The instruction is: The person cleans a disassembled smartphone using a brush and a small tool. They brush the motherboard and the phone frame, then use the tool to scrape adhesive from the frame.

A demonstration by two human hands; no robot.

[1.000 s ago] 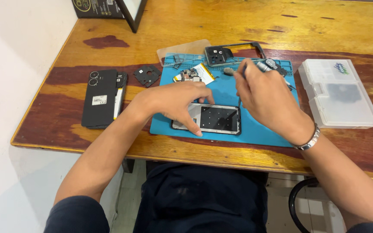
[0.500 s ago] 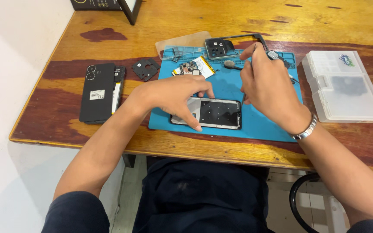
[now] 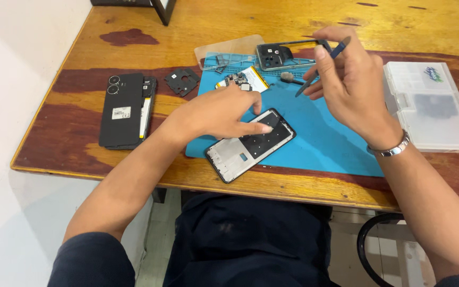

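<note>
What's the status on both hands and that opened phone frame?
Left hand fingertips pressing the opened black phone frame flat on the blue work mat. Right hand raised, pinching slim dark tweezers. Nothing between them.

This looks like a small phone repair bench, a workshop corner rather than a home table. A blue repair mat (image 3: 320,138) lies on a worn wooden table (image 3: 229,26) and carries an opened phone frame (image 3: 251,144), a loose battery with a small board (image 3: 245,81), and another stripped frame (image 3: 280,55) at its far edge. Beside the mat sit a black phone back (image 3: 126,109), a small black cover plate (image 3: 181,81) and a clear parts box (image 3: 428,106), and the right hand (image 3: 349,79) holds tweezers (image 3: 320,69), all of it repair gear.
</note>
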